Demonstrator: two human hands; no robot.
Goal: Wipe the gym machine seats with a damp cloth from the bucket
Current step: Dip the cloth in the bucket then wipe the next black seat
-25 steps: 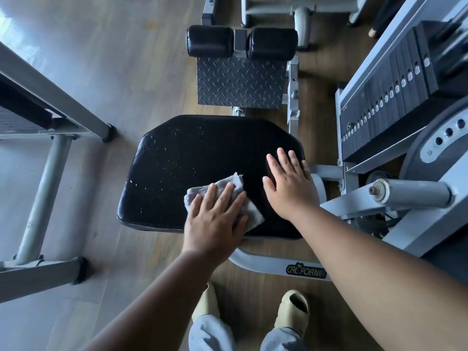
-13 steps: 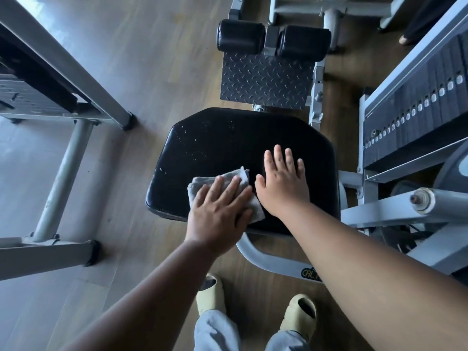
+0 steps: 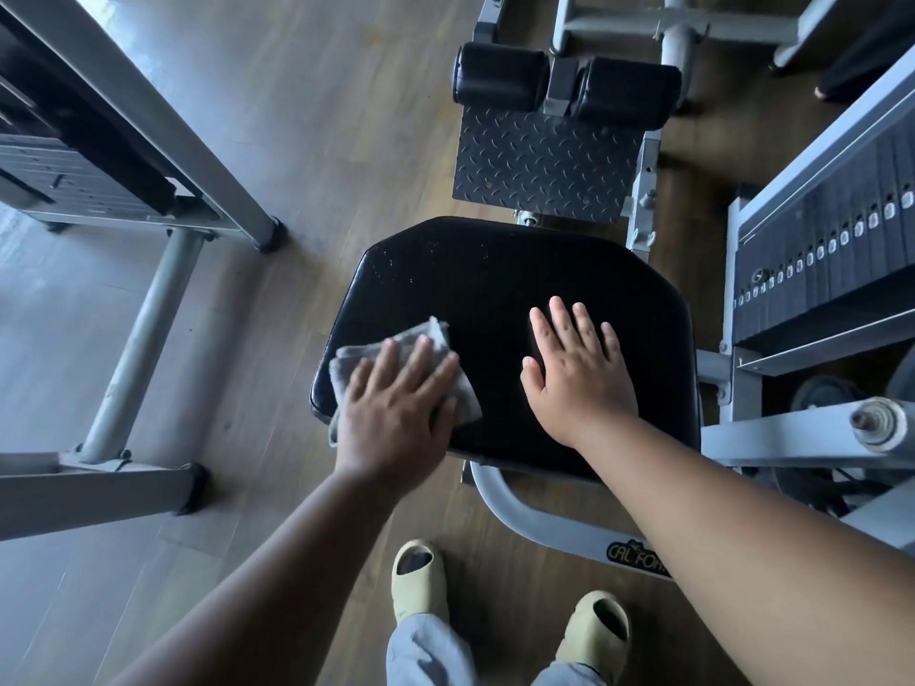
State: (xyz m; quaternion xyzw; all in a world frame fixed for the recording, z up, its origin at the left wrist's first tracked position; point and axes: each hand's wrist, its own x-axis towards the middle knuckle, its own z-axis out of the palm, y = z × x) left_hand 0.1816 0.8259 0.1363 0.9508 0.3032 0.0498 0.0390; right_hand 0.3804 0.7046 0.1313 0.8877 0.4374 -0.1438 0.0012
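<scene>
Left hand (image 3: pixel 396 413): fingers straight and slightly spread, palm down, pressing flat on a crumpled grey cloth (image 3: pixel 435 339). The hand curls round nothing; its outline is a little blurred.

Right hand (image 3: pixel 577 373): fingers straight and fanned, palm flat on the bare black padded vinyl seat (image 3: pixel 495 279), holding nothing.

Hidden or unclear: most of the cloth lies under the left hand, with only its far corner, left edge and a flap on the right showing. Whether the cloth is damp cannot be told. The near edge of the seat is covered by both wrists. The yellow lettering on the grey tubular frame (image 3: pixel 515 512) below the seat is cut off by the right forearm. No bucket is in view.

Position of the cloth: on the near left corner of the seat, overhanging the left edge slightly, directly beneath the left hand and well apart from the right hand, which rests nearer the seat's middle right.

Surroundings: pale specks on the far left part of the seat; a dark diamond-plate metal footplate (image 3: pixel 544 165) beyond the seat, with two black roller pads (image 3: pixel 500 76) past it; a dark weight stack (image 3: pixel 832 240) at right; a second grey machine frame (image 3: pixel 143 314) at left; wood-look floor (image 3: pixel 322 116); two pale yellow slip-on shoes (image 3: pixel 416 576) at the bottom.
</scene>
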